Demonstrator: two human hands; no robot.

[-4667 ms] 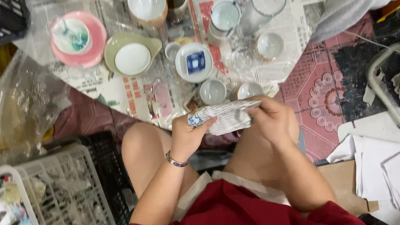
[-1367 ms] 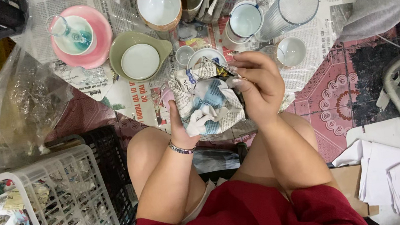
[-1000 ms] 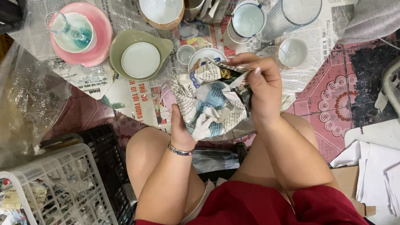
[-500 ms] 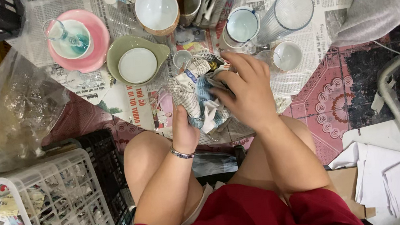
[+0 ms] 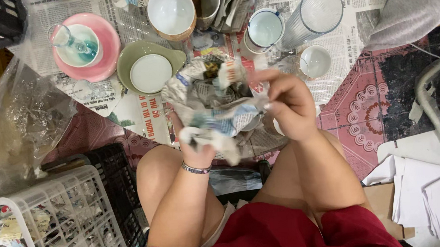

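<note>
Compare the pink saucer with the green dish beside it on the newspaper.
The round pink saucer carries a white cup with a small clear glass lying in it; the olive-green dish has a pouring lip and holds only a flat white disc-like piece. The saucer lies further left. Both rest on newspaper.

Brightness: bright, even indoor light from above.
Shadows: soft and short, darkest under the crumpled newspaper bundle (image 5: pixel 213 105) and between the knees.
Glare: white sheen on the clear crinkled plastic bag (image 5: pixel 18 123) and the tall ribbed glass tumbler (image 5: pixel 311 17).
Blur: slight motion softness on the right hand (image 5: pixel 289 105).
Edges: mild wide-angle bending near the corners.
</note>
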